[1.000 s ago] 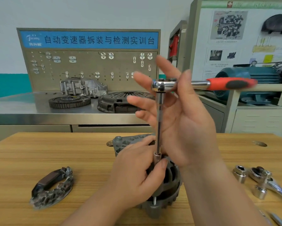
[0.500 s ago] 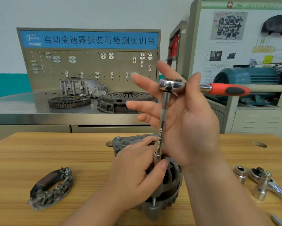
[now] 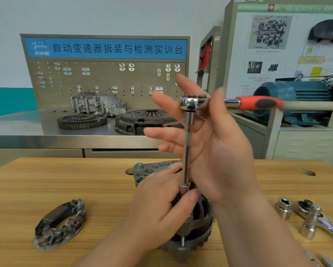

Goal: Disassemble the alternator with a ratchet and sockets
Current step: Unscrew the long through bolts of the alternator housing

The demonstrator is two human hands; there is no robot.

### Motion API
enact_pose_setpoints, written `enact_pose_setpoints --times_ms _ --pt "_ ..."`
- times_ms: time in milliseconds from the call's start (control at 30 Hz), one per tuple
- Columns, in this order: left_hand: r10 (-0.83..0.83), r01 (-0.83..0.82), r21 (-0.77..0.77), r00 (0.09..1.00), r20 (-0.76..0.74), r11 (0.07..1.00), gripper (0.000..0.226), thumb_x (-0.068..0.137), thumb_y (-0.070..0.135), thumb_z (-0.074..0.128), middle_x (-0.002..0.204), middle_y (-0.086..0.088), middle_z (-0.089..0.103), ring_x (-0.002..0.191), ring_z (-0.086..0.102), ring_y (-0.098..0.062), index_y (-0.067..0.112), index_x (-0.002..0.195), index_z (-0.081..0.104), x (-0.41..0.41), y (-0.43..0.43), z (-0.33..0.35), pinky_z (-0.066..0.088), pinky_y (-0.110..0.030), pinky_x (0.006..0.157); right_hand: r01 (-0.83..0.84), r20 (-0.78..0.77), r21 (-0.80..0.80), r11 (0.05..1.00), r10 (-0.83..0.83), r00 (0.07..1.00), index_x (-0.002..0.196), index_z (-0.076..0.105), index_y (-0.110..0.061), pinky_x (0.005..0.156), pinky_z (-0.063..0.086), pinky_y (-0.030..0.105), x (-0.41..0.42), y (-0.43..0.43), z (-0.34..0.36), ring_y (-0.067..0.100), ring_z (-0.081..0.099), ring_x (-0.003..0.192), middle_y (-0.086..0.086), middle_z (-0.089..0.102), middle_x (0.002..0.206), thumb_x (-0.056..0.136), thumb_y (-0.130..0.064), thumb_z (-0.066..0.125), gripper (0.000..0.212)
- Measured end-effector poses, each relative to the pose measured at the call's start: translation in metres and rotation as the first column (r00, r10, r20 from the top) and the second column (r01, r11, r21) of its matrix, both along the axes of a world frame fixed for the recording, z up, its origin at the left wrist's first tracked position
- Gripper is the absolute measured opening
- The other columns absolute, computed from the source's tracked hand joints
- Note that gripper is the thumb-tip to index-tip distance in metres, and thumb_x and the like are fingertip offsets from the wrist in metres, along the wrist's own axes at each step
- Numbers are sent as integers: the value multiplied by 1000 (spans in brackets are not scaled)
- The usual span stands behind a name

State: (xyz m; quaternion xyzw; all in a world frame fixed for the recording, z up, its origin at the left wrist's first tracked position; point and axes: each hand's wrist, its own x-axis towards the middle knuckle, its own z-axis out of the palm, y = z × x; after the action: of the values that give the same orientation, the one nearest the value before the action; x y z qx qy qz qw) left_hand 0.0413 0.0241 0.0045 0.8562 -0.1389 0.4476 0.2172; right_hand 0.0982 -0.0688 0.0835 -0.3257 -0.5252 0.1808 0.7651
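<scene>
Alternator (image 3: 196, 226) sits under your left hand (image 3: 158, 214), which grips it, thumb beside the socket (image 3: 184, 188). Right hand (image 3: 217, 151) is spread flat, ratchet (image 3: 189, 102) head cradled at the thumb crook. Hold extension (image 3: 186, 149) plumb, spin lightly, don't cam off.

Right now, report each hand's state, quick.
Left hand: closed, gripping the alternator.
Right hand: open, fingers spread, ratchet resting between thumb and forefinger.
</scene>
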Motion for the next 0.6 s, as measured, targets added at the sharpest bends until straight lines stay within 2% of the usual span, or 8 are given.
enact_pose_setpoints --times_ms 67,100,200,267,367,467,533,600 --pt "22 -23 17 1000 4 1000 33 94 34 39 68 13 45 64 46 -4 22 63 43 0 1 -1 39 -33 52 36 -4 12 999 -36 999 120 59 -31 61 54 25 2 -2 0 20 71 81 1 72 110 91 -46 41 37" --pt "28 -28 26 1000 10 999 27 92 30 40 70 16 47 66 47 -2 31 65 40 0 1 -2 40 -31 54 120 28 -2 993 -120 992 117 62 -30 62 53 23 4 -3 4 20 70 85 1 71 113 92 -38 45 31" --pt "56 -57 44 998 21 997 31 91 28 41 70 18 49 69 49 2 54 75 37 1 0 0 41 -26 57 204 206 -221 954 -159 966 125 58 -5 69 46 17 13 -10 9 21 63 106 15 58 131 95 -20 49 35" --pt "49 -49 39 999 14 998 26 92 29 41 68 19 46 67 47 2 44 71 37 1 0 -1 40 -27 54 206 199 -115 972 -180 963 132 52 -6 79 50 22 4 -5 11 12 66 101 12 51 141 92 -32 50 48" --pt "39 -39 13 999 -17 999 38 96 38 38 66 14 44 63 46 -4 20 63 46 1 1 -3 38 -30 52 54 96 117 992 -66 993 125 55 -28 75 54 28 -9 -7 1 20 71 93 -5 55 140 85 -41 48 42" --pt "-2 2 -21 999 -33 1000 51 98 50 31 66 11 45 62 48 -11 16 65 48 0 0 -1 39 -35 53 -44 3 74 996 44 999 127 52 -28 73 54 29 -2 -4 3 24 73 86 -11 66 124 85 -50 37 49" --pt "10 -10 -13 1000 -29 1000 43 96 43 37 67 11 45 61 47 -11 16 65 47 0 0 -1 39 -36 52 -79 -29 29 996 80 996 132 48 -23 69 54 28 -1 -3 2 21 73 81 -8 70 117 87 -53 32 56" --pt "47 -47 -10 999 -20 999 35 92 34 41 66 14 44 60 46 -9 17 63 46 1 -1 -2 39 -35 52 -55 -27 39 998 56 998 128 51 -26 66 53 26 -3 -2 1 19 72 79 -4 71 115 88 -51 37 50"
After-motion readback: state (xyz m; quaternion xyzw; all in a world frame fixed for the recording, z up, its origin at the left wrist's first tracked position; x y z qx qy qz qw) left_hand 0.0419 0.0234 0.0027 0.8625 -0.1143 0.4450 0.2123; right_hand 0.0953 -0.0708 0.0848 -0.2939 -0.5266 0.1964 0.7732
